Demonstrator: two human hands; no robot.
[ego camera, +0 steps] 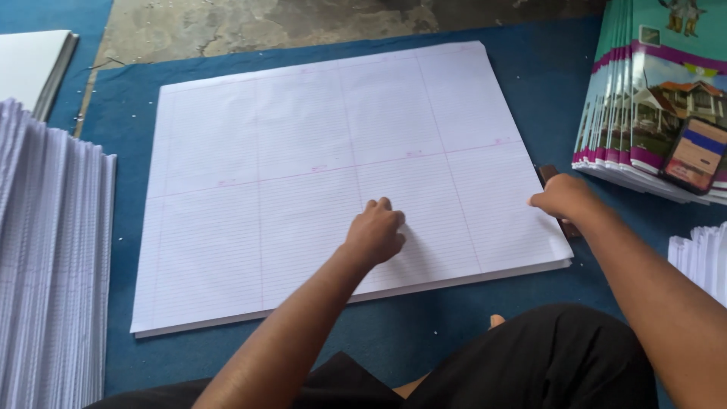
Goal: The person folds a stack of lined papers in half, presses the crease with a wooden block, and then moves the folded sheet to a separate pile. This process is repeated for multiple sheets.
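Observation:
A large stack of white ruled sheets (303,151) lies flat on a blue mat (530,76). My left hand (375,231) rests on the top sheet near its middle, fingers curled into a loose fist pressing down. My right hand (564,197) sits at the stack's right edge, fingers touching the paper's border. A dark brown flat tool (547,173) lies on the mat just under and behind my right hand; whether the hand grips it is unclear.
A tall pile of folded ruled paper (49,257) stands at the left. Colourful printed covers (651,98) are stacked at the upper right with a phone (695,154) on top. More white paper (700,257) sits at the right edge. Bare concrete floor (265,23) lies beyond the mat.

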